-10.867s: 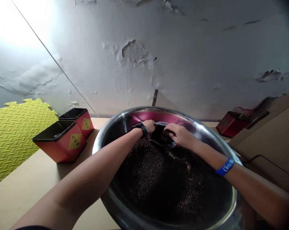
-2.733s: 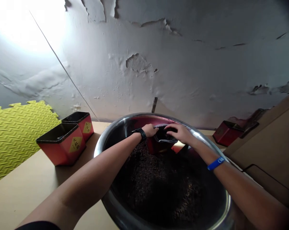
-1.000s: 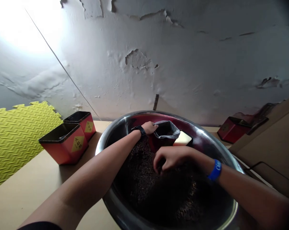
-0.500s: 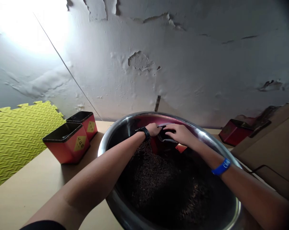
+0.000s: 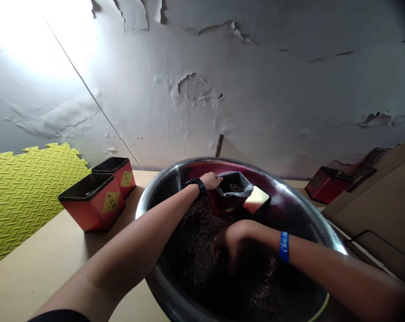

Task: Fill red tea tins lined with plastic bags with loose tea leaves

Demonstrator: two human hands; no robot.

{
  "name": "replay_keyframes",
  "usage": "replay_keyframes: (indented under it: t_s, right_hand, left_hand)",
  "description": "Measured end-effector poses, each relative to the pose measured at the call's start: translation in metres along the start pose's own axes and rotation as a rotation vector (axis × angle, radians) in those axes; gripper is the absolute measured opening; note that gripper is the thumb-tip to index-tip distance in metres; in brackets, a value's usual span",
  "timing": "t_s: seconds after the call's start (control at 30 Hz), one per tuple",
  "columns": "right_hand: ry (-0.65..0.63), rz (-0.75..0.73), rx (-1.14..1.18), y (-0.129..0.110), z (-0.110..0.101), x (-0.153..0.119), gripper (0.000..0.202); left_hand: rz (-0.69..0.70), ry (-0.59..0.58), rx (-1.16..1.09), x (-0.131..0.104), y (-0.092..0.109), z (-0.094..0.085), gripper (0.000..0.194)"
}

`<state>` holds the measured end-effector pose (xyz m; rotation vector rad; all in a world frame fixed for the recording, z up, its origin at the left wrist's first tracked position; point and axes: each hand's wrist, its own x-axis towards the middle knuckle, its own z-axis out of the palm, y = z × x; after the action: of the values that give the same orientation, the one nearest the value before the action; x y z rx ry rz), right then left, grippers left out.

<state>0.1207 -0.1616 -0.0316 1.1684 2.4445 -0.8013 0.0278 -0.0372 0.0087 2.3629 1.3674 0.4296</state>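
Observation:
A large metal bowl [image 5: 143,201] holds dark loose leaves [image 5: 202,255]. Inside it, near the back, stands a red tin [image 5: 224,205] lined with a clear plastic bag [image 5: 245,190], with some dark leaves in it. My left hand [image 5: 211,181], with a black watch on the wrist, grips the tin's left rim and the bag edge. Lower down, my right hand [image 5: 234,239] reaches into the leaves with its fingers pointing down and apart; the fingertips are in shadow. Right of the tin rests a gold-and-red lid [image 5: 257,200].
Two red tins [image 5: 93,203] with yellow labels stand left of the bowl on the wooden table [image 5: 27,286]. Another red tin [image 5: 326,185] and a cardboard box [image 5: 383,210] are at the right. A yellow foam mat [image 5: 31,192] lies at the far left, before a peeling wall.
My right hand has left the bag opening and moved down into the leaves. The bag's mouth and the lid now show more fully. My left hand remains at the tin's rim.

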Motion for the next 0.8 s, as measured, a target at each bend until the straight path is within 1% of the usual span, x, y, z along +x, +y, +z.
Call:
replay_keyframes:
  t_s: [0.03, 0.07, 0.1, 0.13, 0.23, 0.33, 0.4, 0.47, 0.53, 0.57, 0.63, 0.7, 0.77, 0.8]
  right_hand:
    - [-0.196, 0.022, 0.023, 0.0, 0.0, 0.001, 0.056]
    - [-0.362, 0.044, 0.035, 0.0, 0.0, 0.001, 0.059]
    - [-0.452, 0.066, 0.034, 0.0, 0.0, 0.001, 0.061]
    - [-0.471, 0.082, 0.038, 0.001, 0.0, 0.001, 0.063]
    - [-0.463, 0.088, 0.021, 0.004, 0.001, 0.0, 0.063]
    - [-0.411, -0.002, 0.025, 0.005, -0.007, -0.005, 0.053]
    - [-0.305, -0.123, 0.078, 0.003, -0.022, -0.016, 0.042]
    - [-0.152, -0.241, 0.161, 0.004, -0.042, -0.034, 0.032]
    - [0.005, -0.297, 0.246, 0.01, -0.063, -0.055, 0.025]
    - [0.093, -0.287, 0.29, 0.016, -0.072, -0.064, 0.024]
    - [0.331, -0.21, 0.429, 0.032, -0.084, -0.076, 0.026]
    - [0.587, -0.123, 0.493, 0.049, -0.088, -0.075, 0.03]
    - [0.785, -0.025, 0.378, 0.059, -0.087, -0.067, 0.029]
    - [0.836, 0.01, 0.267, 0.061, -0.086, -0.062, 0.028]
  left_hand:
    - [0.003, 0.005, -0.001, 0.0, 0.0, 0.0, 0.042]
    - [0.007, 0.009, -0.003, 0.0, 0.0, 0.0, 0.042]
    - [0.008, 0.01, -0.004, -0.001, 0.0, -0.001, 0.042]
    - [0.005, 0.007, -0.005, -0.001, 0.0, -0.001, 0.042]
    - [-0.002, 0.0, 0.004, 0.0, 0.001, -0.001, 0.042]
    - [0.019, 0.006, 0.026, 0.0, 0.001, -0.001, 0.042]
    - [0.028, 0.008, 0.031, 0.0, 0.001, -0.001, 0.042]
    - [0.019, -0.001, 0.022, -0.001, 0.002, -0.001, 0.043]
    - [0.009, -0.002, 0.014, -0.002, 0.003, -0.001, 0.044]
    - [0.013, 0.003, 0.015, -0.003, 0.004, -0.001, 0.045]
    - [0.029, 0.006, 0.025, -0.003, 0.006, 0.0, 0.045]
    - [0.057, -0.006, 0.049, -0.003, 0.008, 0.001, 0.045]
    - [0.092, -0.021, 0.079, -0.002, 0.011, 0.002, 0.043]
    - [0.107, -0.021, 0.092, -0.002, 0.012, 0.001, 0.042]
